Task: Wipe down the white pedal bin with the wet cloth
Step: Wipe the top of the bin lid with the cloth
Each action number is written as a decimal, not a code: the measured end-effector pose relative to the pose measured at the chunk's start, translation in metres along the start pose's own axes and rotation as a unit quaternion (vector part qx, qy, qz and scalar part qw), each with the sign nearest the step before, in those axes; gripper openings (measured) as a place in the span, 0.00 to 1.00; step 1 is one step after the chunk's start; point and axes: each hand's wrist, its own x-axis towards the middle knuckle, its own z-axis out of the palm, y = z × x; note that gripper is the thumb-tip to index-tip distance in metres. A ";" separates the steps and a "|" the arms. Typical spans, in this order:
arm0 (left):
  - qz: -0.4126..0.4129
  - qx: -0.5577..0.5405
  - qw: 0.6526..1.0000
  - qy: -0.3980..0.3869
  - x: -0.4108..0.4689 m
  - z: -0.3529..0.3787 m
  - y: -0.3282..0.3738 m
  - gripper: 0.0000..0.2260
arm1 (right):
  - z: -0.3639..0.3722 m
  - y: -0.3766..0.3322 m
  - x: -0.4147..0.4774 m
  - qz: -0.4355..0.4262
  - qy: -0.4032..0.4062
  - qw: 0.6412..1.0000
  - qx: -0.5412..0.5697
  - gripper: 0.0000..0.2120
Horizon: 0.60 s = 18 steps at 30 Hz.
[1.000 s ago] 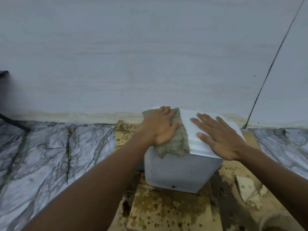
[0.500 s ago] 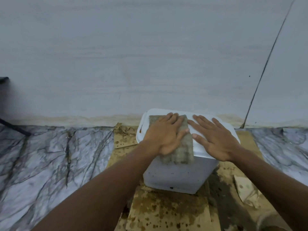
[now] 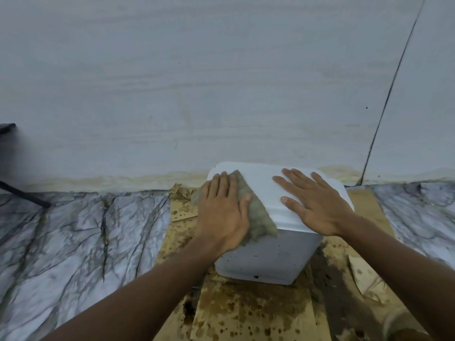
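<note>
The white pedal bin (image 3: 266,257) stands on the floor against the wall, its lid closed and its front side speckled with dark spots. A grey-green wet cloth (image 3: 256,217) lies over the lid's left edge and hangs down the front corner. My left hand (image 3: 222,212) presses flat on the cloth at the lid's left side, fingers straight. My right hand (image 3: 312,203) rests flat on the bare right half of the lid, fingers spread.
Stained brown cardboard (image 3: 246,313) lies under and in front of the bin. Marble-patterned floor (image 3: 73,242) spreads to both sides. A pale wall (image 3: 197,82) rises directly behind. A crumpled paper scrap (image 3: 369,281) lies at the right, a dark cable (image 3: 22,194) at the far left.
My left hand has slid the cloth from the middle of the lid to its left edge. My right hand has stayed flat on the lid's right half.
</note>
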 end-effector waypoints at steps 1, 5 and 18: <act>0.014 0.006 1.000 -0.003 0.005 -0.001 0.000 0.30 | 0.000 -0.001 0.001 0.000 0.000 1.000 -0.002 0.36; 0.031 -0.032 0.998 -0.039 0.057 -0.012 -0.008 0.26 | -0.001 -0.003 0.004 0.000 0.001 1.000 -0.007 0.36; -0.017 0.001 0.998 -0.060 0.051 -0.006 -0.003 0.31 | 0.001 -0.003 0.003 -0.003 0.004 1.000 -0.009 0.37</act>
